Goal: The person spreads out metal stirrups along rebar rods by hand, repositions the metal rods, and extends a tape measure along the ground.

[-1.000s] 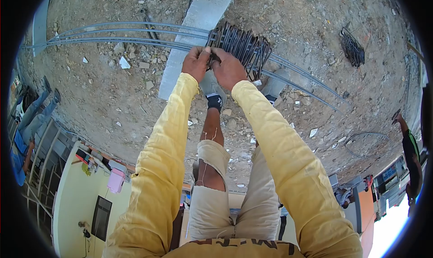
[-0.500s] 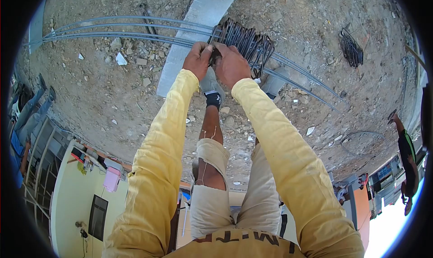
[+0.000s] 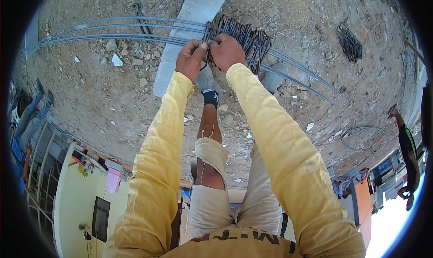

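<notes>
Several long steel reinforcing bars (image 3: 122, 18) run left to right in front of me. Around them sits a packed row of dark, bent-steel stirrups (image 3: 246, 36). At the row's left end, one stirrup (image 3: 208, 31) stands a little apart from the others. My left hand (image 3: 190, 59) is closed on this stirrup's near side, thumb and fingers pinched. Close beside it, my right hand (image 3: 228, 53) has its fingers curled at the same stirrup, partly covering the row; its fingertips are hidden.
A pale concrete strip (image 3: 171, 68) passes under the bars. Another stirrup heap (image 3: 350, 42) lies on the rubble-strewn ground at right, with a wire loop (image 3: 363, 138) nearer. My shoe (image 3: 208, 80) is below the bars. People are at the far left (image 3: 34, 116) and right (image 3: 408, 154).
Both hands have shifted slightly left and apart. The end stirrup now stands more upright and separated from the row. The whole view has moved a little.
</notes>
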`<state>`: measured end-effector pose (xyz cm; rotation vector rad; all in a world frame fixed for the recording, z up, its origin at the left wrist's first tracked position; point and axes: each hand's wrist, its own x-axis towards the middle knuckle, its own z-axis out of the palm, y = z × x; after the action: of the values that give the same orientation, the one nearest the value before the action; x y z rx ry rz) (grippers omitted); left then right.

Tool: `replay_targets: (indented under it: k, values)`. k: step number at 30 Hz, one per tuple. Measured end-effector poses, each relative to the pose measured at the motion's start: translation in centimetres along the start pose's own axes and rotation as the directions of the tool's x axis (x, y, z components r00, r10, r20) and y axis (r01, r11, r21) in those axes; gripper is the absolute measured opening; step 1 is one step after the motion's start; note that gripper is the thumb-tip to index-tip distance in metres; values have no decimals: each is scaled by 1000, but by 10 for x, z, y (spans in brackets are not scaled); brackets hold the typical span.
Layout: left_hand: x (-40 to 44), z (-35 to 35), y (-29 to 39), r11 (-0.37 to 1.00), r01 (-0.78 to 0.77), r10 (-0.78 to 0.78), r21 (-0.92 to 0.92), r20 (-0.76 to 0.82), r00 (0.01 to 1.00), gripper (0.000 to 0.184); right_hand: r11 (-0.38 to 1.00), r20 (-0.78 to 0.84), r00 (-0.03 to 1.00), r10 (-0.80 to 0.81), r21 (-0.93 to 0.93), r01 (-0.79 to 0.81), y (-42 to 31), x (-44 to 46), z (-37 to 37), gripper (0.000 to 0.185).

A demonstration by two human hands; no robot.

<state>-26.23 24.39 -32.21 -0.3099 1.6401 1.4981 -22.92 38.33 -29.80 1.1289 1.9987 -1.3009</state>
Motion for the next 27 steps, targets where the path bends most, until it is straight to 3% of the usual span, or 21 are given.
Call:
replay_targets:
  k: [3,6,9,18,21,24,27]
  values:
    - [2,-2,1,996,20,-25,-81,-56,998,14,1000,40,999,-20,-7,20,1,2,-1,33]
    - [4,-5,7,998,46,-51,-47,-96,994,15,995,-34,998,-50,89,53,11,2,0,28]
    - [4,-8,10,994,58,-53,95,-62,997,16,960,23,1000,16,278,-22,28,0,0,26]
    - [5,9,-12,883,-61,158,466,-173,972,22,934,22,1000,-18,358,9,43,2,16,26]
    - [1,10,-12,828,-130,266,546,-177,948,25,924,-10,983,-181,340,174,45,-5,13,27]
    - [-3,16,-7,967,-152,199,205,-233,952,25,924,-14,973,-228,312,221,48,-13,11,28]
    - [-6,19,0,948,-163,240,273,-275,931,26,894,70,990,-125,440,82,53,-18,9,27]
